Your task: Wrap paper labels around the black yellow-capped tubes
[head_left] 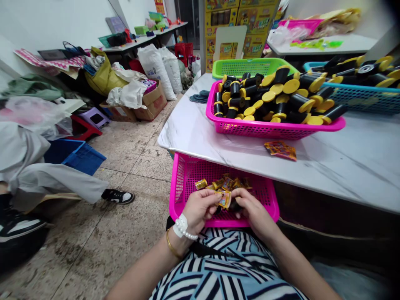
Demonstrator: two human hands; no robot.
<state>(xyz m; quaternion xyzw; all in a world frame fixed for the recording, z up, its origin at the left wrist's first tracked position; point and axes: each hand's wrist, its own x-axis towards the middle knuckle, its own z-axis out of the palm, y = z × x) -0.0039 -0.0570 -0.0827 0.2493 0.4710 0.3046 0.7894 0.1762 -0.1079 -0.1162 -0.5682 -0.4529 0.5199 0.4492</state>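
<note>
My left hand (200, 208) and my right hand (251, 208) meet over a pink basket (183, 187) resting on my lap. Both pinch a small yellow-orange printed sticker (224, 199), and a dark cylinder (233, 205) is partly hidden under my right fingers. Several small yellow wrapped pieces (225, 183) lie in the lap basket just beyond my fingers. A pearl bracelet and a gold bangle sit on my left wrist.
On the white marble table (359, 162) stands a pink basket (268, 127) heaped with black cylinders with yellow caps, a blue basket (359, 98) with more, and a green basket (250, 66). Loose stickers (281, 150) lie on the table. Another person's legs and shoes (118, 196) stretch across the floor at left.
</note>
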